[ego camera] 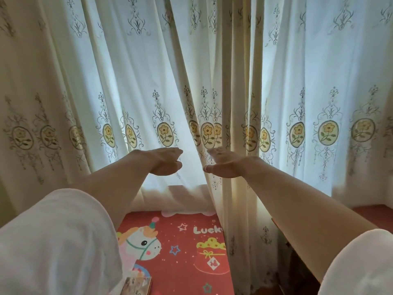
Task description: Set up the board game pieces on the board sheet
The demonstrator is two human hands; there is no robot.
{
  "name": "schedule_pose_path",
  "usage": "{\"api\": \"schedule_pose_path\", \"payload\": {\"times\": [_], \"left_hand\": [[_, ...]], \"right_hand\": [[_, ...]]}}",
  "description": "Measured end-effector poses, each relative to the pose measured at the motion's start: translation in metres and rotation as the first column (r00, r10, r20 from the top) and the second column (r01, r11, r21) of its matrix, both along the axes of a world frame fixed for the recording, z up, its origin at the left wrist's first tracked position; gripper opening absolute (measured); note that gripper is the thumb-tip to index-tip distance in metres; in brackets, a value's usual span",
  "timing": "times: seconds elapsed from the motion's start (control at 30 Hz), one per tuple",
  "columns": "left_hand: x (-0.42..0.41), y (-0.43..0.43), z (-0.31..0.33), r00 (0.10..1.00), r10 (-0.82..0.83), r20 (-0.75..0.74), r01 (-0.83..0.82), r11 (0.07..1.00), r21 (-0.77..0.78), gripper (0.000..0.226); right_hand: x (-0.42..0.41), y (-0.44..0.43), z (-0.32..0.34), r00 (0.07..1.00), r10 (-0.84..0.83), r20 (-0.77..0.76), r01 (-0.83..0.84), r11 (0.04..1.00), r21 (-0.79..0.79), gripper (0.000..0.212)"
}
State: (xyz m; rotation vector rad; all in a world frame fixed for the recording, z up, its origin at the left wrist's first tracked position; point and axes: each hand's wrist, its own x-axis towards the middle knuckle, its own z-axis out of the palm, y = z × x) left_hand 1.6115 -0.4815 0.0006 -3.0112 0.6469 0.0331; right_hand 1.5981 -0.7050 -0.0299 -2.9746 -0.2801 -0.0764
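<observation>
a: above the far edge of the red mat (pixel 180 252), both arms are stretched straight out toward the curtain (pixel 127 60). the left hand (pixel 163 161) and right hand (pixel 225 165) hang level with each other, near but apart.

b: and the grip?

a: nothing in either one. the fingers on both lie straight and close together, the two hands turned in toward each other, fingertips almost meeting across a narrow gap. neither touches the cloth as far as i can see.

b: where's the board sheet, and the pieces?

a: cannot tell from this view. there is one flat thing (pixel 138 284) with a printed face at the mat's near edge, just beside the left sleeve (pixel 53 241), too cropped to name.

b: the mat itself?

a: red, with a cartoon pony, stars and a gift box printed on it. the curtain's hem drapes over its right side. the right sleeve (pixel 361 262), white like the other, fills the lower right corner.
</observation>
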Motion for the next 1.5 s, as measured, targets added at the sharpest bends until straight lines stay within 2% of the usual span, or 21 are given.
{"api": "schedule_pose_path", "payload": {"times": [0.1,0.33,0.5,0.6,0.7,0.8,0.9,1.07,1.27,1.37,1.5], "left_hand": [[0.048,0.012,0.001,1.000,-0.002,-0.005,0.002,0.999,0.033,0.059],[0.110,0.005,0.006,1.000,-0.025,-0.019,0.025,1.000,0.001,0.055],[0.147,0.004,0.008,1.000,-0.001,-0.018,0.000,1.000,-0.027,0.048],[0.166,0.002,0.007,1.000,0.000,-0.008,0.000,0.999,-0.051,0.053],[0.180,0.018,0.000,0.997,0.077,-0.019,-0.078,0.995,-0.057,0.057],[0.189,0.049,-0.008,0.987,0.156,-0.028,-0.156,0.987,-0.021,0.054],[0.197,0.070,-0.009,0.982,0.180,-0.048,-0.180,0.984,0.001,0.056],[0.219,0.076,-0.008,0.990,0.131,-0.058,-0.132,0.991,-0.015,0.068],[0.250,0.104,-0.016,0.996,0.073,-0.055,-0.074,0.997,-0.014,0.065],[0.284,0.154,-0.022,0.997,0.058,-0.056,-0.060,0.998,-0.031,0.068],[0.341,0.220,-0.038,0.999,-0.002,-0.048,-0.002,0.998,-0.065,0.074]], "right_hand": [[0.045,0.006,0.002,0.999,-0.031,-0.011,0.031,0.999,-0.008,0.089],[0.109,0.008,0.011,0.997,-0.067,-0.026,0.066,0.997,-0.038,0.088],[0.143,0.014,0.016,0.999,-0.017,-0.032,0.014,0.996,-0.089,0.083],[0.157,0.011,0.018,1.000,-0.003,-0.022,0.002,0.999,-0.051,0.077],[0.169,0.010,0.013,0.999,-0.018,-0.049,0.014,0.996,-0.083,0.076],[0.184,0.017,0.002,1.000,-0.009,0.004,0.010,0.982,-0.188,0.078],[0.196,0.037,-0.007,1.000,0.020,0.019,-0.016,0.978,-0.207,0.079],[0.219,0.066,-0.002,0.998,0.049,0.048,-0.041,0.987,-0.157,0.079],[0.253,0.100,-0.007,0.998,0.039,0.047,-0.032,0.990,-0.140,0.078],[0.276,0.142,-0.016,0.999,0.017,0.046,-0.010,0.988,-0.152,0.079],[0.311,0.209,-0.046,0.999,-0.051,0.020,0.054,0.966,-0.253,0.081]]}}
